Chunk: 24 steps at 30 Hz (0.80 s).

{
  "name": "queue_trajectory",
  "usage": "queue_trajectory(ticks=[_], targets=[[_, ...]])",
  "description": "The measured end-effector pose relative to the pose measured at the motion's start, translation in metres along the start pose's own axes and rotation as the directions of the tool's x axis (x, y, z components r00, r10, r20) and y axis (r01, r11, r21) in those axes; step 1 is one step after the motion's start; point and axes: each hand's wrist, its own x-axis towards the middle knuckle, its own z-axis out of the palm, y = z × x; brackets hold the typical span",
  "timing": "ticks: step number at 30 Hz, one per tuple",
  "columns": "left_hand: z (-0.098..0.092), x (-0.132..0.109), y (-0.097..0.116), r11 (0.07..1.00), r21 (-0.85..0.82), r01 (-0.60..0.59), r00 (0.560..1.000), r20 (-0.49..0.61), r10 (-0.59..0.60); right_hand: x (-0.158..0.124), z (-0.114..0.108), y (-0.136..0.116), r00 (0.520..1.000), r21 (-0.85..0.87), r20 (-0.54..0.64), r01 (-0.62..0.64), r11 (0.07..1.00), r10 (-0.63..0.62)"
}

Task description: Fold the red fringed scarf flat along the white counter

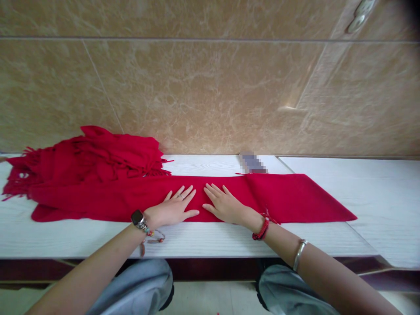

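Note:
A red scarf [282,197] lies stretched along the white table, folded into a long strip whose right end slants to a point. My left hand [173,208] rests flat on its middle, fingers spread, with a ring on one finger and a watch at the wrist. Just to the right, my right hand [226,203] also presses flat on the cloth, fingers stretched out and pointing up and left. A small gap separates the two hands. Toward the left, the strip meets a crumpled heap of red fringed fabric [108,153]; where one piece ends and the other begins I cannot tell.
The white wood-grain table [210,240] runs across the view, with a seam at the right. Behind it rises a brown marbled tile wall [210,96]. A small blurred-out item [252,163] lies at the table's back edge. My knees are below the front edge.

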Motion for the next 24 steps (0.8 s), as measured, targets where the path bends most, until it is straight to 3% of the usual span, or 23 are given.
queue_trajectory(ticks=[4,7,11,18,24], targets=[[-0.006,-0.009,0.0,0.993,0.029,0.114,0.993,0.008,-0.115,-0.004,-0.001,0.002,0.999,0.021,-0.028,-0.017,1.0,0.018],[-0.008,-0.011,0.006,0.976,0.068,0.205,0.977,-0.066,-0.201,-0.003,-0.007,0.008,1.0,0.096,-0.005,-0.018,0.995,0.018],[-0.002,-0.001,0.016,0.992,0.083,0.096,0.976,-0.204,-0.078,-0.002,-0.009,0.016,0.997,0.128,-0.027,-0.066,0.99,0.07],[0.01,0.018,0.01,0.999,-0.028,0.017,0.993,-0.119,-0.02,-0.008,-0.001,0.023,0.999,-0.044,-0.005,-0.041,0.998,0.041],[0.008,0.015,0.01,0.999,-0.041,0.035,0.993,-0.11,-0.039,-0.03,-0.009,0.058,0.992,-0.169,-0.016,-0.129,0.977,0.128]])
